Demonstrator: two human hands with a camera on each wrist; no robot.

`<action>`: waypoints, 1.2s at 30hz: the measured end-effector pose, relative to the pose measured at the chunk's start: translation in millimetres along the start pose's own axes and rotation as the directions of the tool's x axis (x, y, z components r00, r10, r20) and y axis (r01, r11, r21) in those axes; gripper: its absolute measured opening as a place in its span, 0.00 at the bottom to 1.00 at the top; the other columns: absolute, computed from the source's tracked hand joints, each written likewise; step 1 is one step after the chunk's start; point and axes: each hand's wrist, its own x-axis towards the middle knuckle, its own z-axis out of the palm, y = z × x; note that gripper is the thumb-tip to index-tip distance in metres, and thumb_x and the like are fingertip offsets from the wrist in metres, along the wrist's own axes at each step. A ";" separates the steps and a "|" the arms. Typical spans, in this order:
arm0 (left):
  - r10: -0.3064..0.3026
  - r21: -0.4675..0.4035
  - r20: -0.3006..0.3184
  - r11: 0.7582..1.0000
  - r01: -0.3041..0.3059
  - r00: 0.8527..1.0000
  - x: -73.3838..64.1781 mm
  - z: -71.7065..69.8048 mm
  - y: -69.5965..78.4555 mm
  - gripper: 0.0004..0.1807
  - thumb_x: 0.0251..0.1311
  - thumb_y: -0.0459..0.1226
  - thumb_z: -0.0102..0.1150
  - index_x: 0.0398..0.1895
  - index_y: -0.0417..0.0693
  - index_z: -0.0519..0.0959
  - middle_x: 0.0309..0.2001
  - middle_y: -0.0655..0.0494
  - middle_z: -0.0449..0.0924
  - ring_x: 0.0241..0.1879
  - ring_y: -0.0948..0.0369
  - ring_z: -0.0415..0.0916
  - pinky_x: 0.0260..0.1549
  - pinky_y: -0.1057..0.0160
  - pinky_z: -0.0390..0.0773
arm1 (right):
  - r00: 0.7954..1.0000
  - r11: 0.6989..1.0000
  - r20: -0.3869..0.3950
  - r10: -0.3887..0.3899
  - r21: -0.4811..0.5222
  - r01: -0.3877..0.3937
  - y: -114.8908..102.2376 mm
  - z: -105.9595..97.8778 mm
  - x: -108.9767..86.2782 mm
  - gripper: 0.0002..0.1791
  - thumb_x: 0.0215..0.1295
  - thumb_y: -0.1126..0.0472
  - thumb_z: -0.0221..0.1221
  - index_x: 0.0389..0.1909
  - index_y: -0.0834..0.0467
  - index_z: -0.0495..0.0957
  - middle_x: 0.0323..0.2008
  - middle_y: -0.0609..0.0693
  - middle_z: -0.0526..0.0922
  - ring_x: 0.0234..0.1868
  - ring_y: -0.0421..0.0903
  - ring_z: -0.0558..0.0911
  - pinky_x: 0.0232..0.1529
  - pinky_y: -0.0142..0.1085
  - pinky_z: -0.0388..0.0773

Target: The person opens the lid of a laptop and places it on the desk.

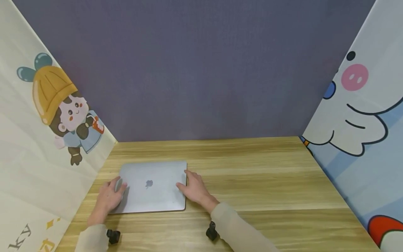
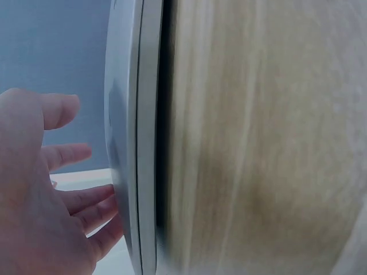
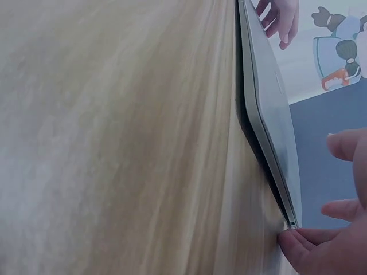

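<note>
Left hand (image 1: 109, 196) and right hand (image 1: 196, 189) flank a flat, silver-grey metal laptop (image 1: 160, 190) — fingers (image 2: 96, 215) parted, gripping nothing, apparently steadying it.

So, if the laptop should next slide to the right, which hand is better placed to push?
The left hand, probably: it is at the left edge of the laptop, so it could push rightward; the right hand is at the opposite edge, in the way.

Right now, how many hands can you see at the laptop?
2: the left hand is at the left side of the closed laptop, the right hand at its right side. No others show.
</note>
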 end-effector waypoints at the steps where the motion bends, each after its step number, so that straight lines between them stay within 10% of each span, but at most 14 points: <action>1: -0.002 0.000 -0.001 1.000 0.002 1.000 0.2 0.8 0.2 0.39 0.78 0.55 0.36 0.76 0.31 0.54 0.69 0.17 0.50 0.67 0.23 0.48 0.63 0.25 0.55 | 1.000 1.000 -0.002 0.002 -0.002 -0.002 0.3 0.7 0.5 0.40 0.70 0.43 0.59 0.74 0.62 0.64 0.70 0.64 0.69 0.71 0.64 0.66 0.71 0.56 0.64; 36: -0.019 -0.009 -0.019 1.000 0.019 1.000 9.3 3.7 1.6 0.33 0.72 0.43 0.49 0.71 0.27 0.61 0.69 0.20 0.53 0.67 0.24 0.50 0.63 0.27 0.56 | 0.999 0.998 -0.032 0.037 -0.049 -0.038 -8.1 23.1 4.1 0.42 0.56 0.55 0.73 0.67 0.71 0.70 0.60 0.64 0.67 0.59 0.58 0.66 0.61 0.49 0.70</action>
